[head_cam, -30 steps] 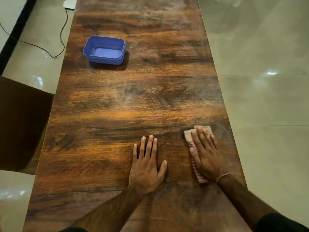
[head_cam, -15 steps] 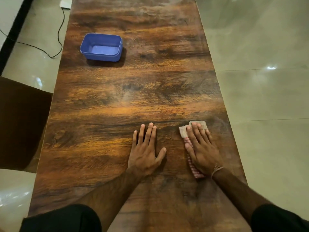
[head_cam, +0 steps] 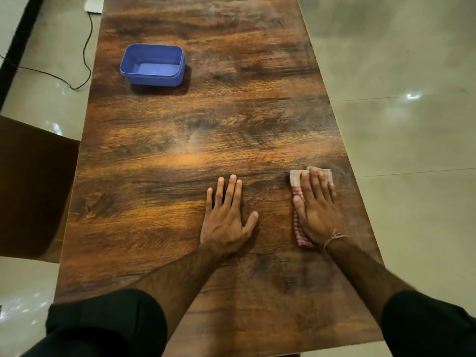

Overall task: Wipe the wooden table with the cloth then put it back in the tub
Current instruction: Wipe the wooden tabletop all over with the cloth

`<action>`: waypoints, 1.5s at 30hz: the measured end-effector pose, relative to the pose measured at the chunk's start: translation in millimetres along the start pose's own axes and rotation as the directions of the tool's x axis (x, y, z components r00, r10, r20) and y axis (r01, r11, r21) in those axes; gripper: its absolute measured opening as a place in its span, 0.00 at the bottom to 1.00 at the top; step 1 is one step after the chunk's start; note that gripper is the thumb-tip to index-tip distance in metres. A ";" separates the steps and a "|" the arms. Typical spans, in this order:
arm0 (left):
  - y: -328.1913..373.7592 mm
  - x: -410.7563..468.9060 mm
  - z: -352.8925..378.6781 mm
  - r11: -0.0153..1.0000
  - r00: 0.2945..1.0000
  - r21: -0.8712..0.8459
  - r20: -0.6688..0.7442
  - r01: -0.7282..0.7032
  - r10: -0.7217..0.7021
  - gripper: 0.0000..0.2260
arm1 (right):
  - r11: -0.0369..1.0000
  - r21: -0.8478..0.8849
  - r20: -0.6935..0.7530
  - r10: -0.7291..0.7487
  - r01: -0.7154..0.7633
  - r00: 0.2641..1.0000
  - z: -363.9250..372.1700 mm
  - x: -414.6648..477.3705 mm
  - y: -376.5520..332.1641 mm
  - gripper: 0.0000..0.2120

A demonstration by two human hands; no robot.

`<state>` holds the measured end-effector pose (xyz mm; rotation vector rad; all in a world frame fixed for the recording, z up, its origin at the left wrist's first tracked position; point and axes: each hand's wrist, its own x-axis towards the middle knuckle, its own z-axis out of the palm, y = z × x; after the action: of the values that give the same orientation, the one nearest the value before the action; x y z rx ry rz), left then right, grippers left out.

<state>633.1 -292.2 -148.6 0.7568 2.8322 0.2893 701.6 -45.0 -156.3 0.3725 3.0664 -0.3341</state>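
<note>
Lying flat under the spread right hand [head_cam: 318, 212] near the right edge of the wooden table [head_cam: 206, 124], the cloth [head_cam: 296, 177] is pressed rather than gripped, while the tub [head_cam: 153, 65] is seen far ahead to the left, nearer the left hand [head_cam: 226, 217], which is rested open and empty.

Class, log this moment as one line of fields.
phase: wiping | right hand: flat on cloth, near right table edge | left hand: flat, bare wood | tub: empty, far left

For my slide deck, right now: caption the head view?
Right hand presses cloth flat on wooden table; left hand braces; blue tub empty.
</note>
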 end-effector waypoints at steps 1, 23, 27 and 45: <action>-0.4 0.0 0.0 1.000 1.000 0.004 0.000 0.000 0.000 0.40 | 0.997 0.015 -0.018 0.082 -0.082 0.996 1.8 3.1 -7.0 0.33; 0.9 1.1 -1.9 1.000 1.000 0.000 0.011 0.001 -0.001 0.40 | 0.986 -0.028 0.043 -0.161 0.163 0.986 -0.2 -13.2 -3.7 0.31; -1.2 0.1 -0.5 1.000 1.000 0.006 0.000 -0.003 0.003 0.39 | 0.998 0.015 0.006 0.068 -0.068 0.998 -2.5 1.7 -11.9 0.33; -0.3 -0.3 -4.2 1.000 1.000 -0.002 0.029 -0.001 0.001 0.40 | 1.000 0.003 0.073 -0.025 0.025 0.997 -9.1 -35.7 -2.7 0.32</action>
<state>632.3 -293.1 -144.6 0.7559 2.8041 0.2783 735.6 -53.8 -144.7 0.3148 3.0014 -0.3435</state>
